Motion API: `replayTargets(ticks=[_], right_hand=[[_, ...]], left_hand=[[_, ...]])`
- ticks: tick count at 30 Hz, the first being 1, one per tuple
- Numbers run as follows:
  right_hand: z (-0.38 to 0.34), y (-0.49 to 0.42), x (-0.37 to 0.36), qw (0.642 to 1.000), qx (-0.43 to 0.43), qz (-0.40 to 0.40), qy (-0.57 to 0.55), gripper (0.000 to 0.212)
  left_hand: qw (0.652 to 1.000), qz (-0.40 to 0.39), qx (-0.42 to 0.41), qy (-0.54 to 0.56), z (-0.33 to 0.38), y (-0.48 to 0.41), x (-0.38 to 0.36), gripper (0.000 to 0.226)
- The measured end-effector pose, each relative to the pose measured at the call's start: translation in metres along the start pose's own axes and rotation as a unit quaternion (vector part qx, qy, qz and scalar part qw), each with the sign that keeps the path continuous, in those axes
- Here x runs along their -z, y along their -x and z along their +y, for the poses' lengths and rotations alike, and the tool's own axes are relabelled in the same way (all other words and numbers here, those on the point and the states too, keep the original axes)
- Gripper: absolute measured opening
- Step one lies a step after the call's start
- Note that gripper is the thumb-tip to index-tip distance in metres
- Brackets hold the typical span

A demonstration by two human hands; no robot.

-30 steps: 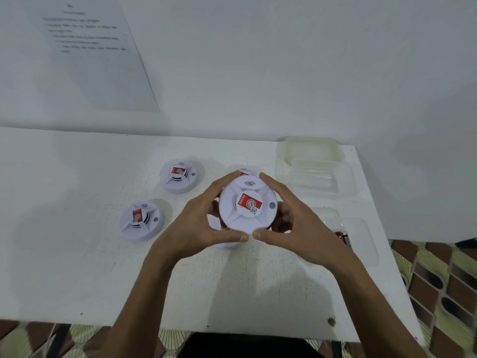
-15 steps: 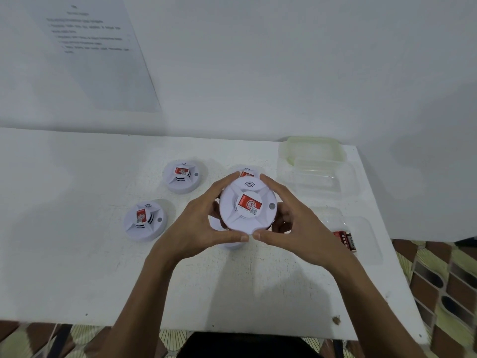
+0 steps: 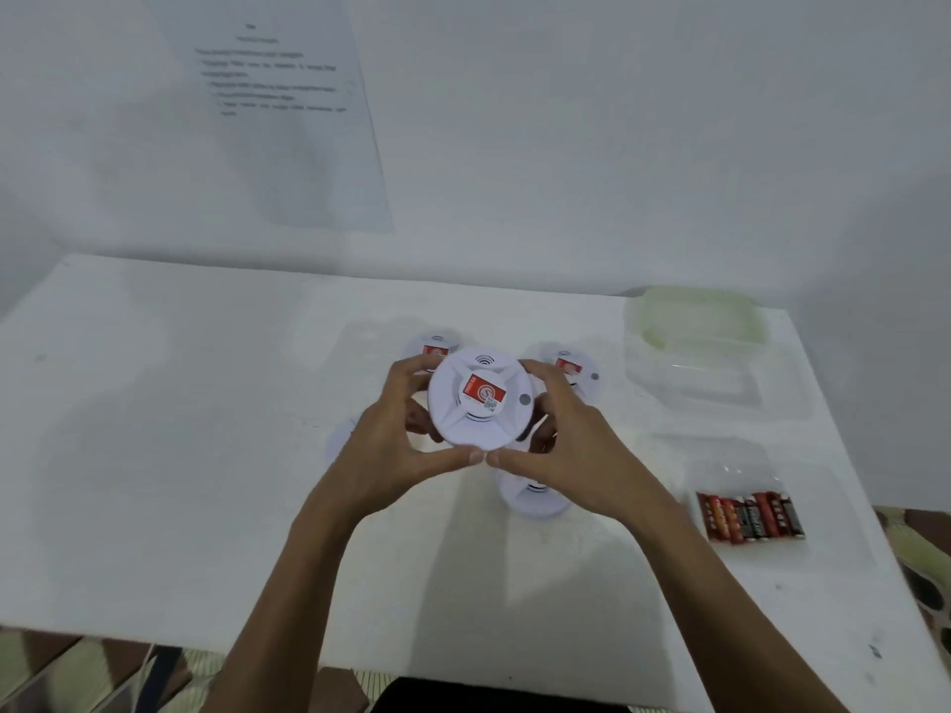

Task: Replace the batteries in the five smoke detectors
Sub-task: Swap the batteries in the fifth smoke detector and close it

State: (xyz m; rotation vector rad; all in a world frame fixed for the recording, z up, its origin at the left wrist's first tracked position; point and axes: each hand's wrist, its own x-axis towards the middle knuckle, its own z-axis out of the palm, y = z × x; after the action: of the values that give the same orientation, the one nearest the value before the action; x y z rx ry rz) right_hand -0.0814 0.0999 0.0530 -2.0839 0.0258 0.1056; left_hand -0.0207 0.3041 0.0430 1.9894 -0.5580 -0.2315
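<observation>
1. Across the lower half of the view I log a white table point(image 3: 154, 455), set against a white wall.
2. On that wall, upper left, hangs a printed sheet point(image 3: 288, 120); its text is too blurred to read.
3. At the table's far right corner stands a clear tub point(image 3: 694, 321). Nearer, along the right edge, lies a shallow clear tray point(image 3: 818, 486).
4. The left hand point(image 3: 381, 455) and right hand point(image 3: 571, 455) meet over the middle of the table. Each has its fingers curled round the rim of one smoke detector point(image 3: 478, 398), fingertips on the far edge. The thumbs lie along the near edge, tips touching or all but touching.
5. That smoke detector is white and round, held above the table top, its red-labelled face turned toward the camera.
6. Four more lie on the table around it:
   - a far detector point(image 3: 435, 347);
   - a right detector point(image 3: 571, 370);
   - a near detector point(image 3: 535, 499), partly under the right hand;
   - a left detector point(image 3: 339, 440), mostly hidden behind the left hand.
7. Red and black batteries point(image 3: 749, 517) lie side by side in the tray.
</observation>
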Motion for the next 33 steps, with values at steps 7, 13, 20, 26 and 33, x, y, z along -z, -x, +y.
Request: replayTargets(ticks=[7, 13, 20, 26, 33], right_hand=[[-0.026, -0.074, -0.065, 0.999, 0.039, -0.009, 0.012, 0.077], [-0.035, -0.144, -0.12, 0.998, 0.031, -0.024, 0.058, 0.076], [-0.033, -0.208, -0.164, 0.993, -0.018, -0.062, 0.096, 0.073], [-0.021, -0.233, -0.186, 0.988, -0.052, -0.095, 0.109, 0.074], [-0.016, -0.24, -0.19, 0.985, -0.069, -0.111, 0.116, 0.073]], left_hand=[[0.996, 0.056, 0.017, -0.06, -0.056, -0.011, 0.069, 0.084], [0.991, 0.067, 0.063, -0.1, -0.114, -0.031, 0.116, 0.091], [0.987, 0.077, 0.108, -0.088, -0.168, -0.059, 0.146, 0.082], [0.986, 0.072, 0.139, -0.061, -0.195, -0.064, 0.156, 0.086], [0.981, 0.064, 0.164, -0.088, -0.213, -0.062, 0.151, 0.101]])
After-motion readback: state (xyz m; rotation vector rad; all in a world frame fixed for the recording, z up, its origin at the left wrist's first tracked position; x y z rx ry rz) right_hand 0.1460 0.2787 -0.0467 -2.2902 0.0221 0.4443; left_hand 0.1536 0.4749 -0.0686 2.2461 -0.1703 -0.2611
